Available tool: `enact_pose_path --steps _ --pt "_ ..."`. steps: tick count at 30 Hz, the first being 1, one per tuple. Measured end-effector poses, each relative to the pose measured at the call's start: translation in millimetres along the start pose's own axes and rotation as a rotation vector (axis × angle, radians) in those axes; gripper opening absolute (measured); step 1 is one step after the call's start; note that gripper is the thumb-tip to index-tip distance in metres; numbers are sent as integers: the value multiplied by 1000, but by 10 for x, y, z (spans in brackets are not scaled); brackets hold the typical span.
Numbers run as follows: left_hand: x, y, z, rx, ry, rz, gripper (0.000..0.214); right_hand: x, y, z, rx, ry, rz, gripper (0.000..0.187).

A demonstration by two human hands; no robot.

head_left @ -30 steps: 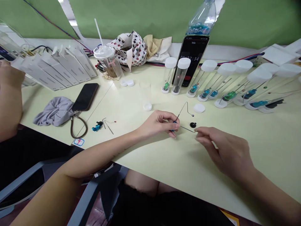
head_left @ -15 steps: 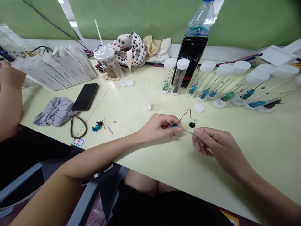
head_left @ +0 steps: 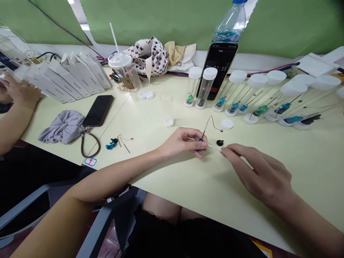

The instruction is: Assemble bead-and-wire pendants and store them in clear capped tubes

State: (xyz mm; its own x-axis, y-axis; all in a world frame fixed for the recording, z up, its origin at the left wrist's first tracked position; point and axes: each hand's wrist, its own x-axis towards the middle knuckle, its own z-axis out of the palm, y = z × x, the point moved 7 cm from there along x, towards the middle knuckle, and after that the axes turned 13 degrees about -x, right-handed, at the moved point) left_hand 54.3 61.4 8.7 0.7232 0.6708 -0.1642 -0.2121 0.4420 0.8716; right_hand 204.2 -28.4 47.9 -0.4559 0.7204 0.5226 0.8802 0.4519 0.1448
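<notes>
My left hand [head_left: 189,144] pinches a small blue metal part [head_left: 201,142] between thumb and fingers. A thin bent wire [head_left: 211,116] with a tiny bead at its end sticks up from that part. My right hand [head_left: 259,170] grips a thin metal rod [head_left: 215,147] by its right end, and the rod's other end meets the blue part. Just beyond, a round black piece [head_left: 219,143] lies on the table. To the left rest another blue and black part [head_left: 111,144], a bent wire and thin metal pins.
Several capped clear tubes [head_left: 256,96] line the back right. A phone with a timer [head_left: 220,68] leans on a water bottle [head_left: 228,25]. An uncapped clear tube [head_left: 167,107], a lidded cup [head_left: 123,71], white boxes [head_left: 72,77], another phone [head_left: 98,110] and a grey scrunchie [head_left: 63,125] also stand or lie here. A co-worker's hand [head_left: 23,89] is at left.
The blue part has tipped in my left hand, so its bent wire points more upright. My right hand has rolled over on the rod, its fingers straighter and its back facing up.
</notes>
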Motion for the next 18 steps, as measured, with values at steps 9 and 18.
enact_pose_path --steps 9,18 --pt "32 -57 -4 -9 -20 42 27 100 31 -4 65 -28 237 18" --pt "19 -14 -25 166 -4 123 25 89 113 258 833 -222 720 22"
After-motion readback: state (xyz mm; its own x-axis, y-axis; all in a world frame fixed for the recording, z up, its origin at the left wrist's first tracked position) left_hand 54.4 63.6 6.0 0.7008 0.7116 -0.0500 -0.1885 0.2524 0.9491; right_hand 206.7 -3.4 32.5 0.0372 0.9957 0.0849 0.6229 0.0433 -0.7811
